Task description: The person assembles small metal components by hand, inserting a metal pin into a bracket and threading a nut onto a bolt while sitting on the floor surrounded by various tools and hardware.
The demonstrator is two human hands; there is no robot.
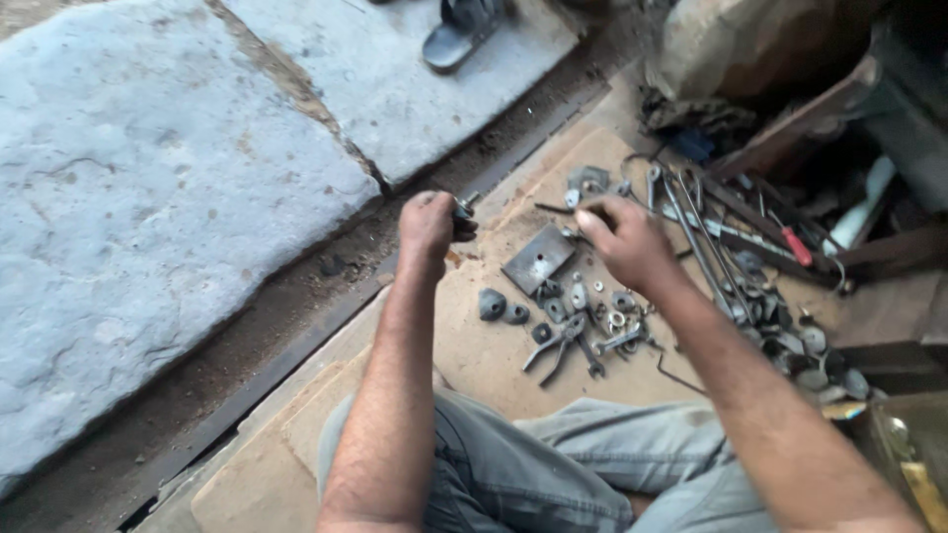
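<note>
Small metal part (462, 210) in left hand (427, 225), fist closed.

- A flat tan board (474, 345) on the ground serves as the work surface.
- A square grey metal plate (537, 259) lies near its middle.
- Pliers (558, 345) lie closer to the seated person, among scattered washers and nuts (592, 306).
- Long metal rods (696, 237) and a red-handled screwdriver (795, 247) lie at the right.
- Grey stone slabs (148, 197) lie beyond, with a sandal (459, 30) on one.
</note>
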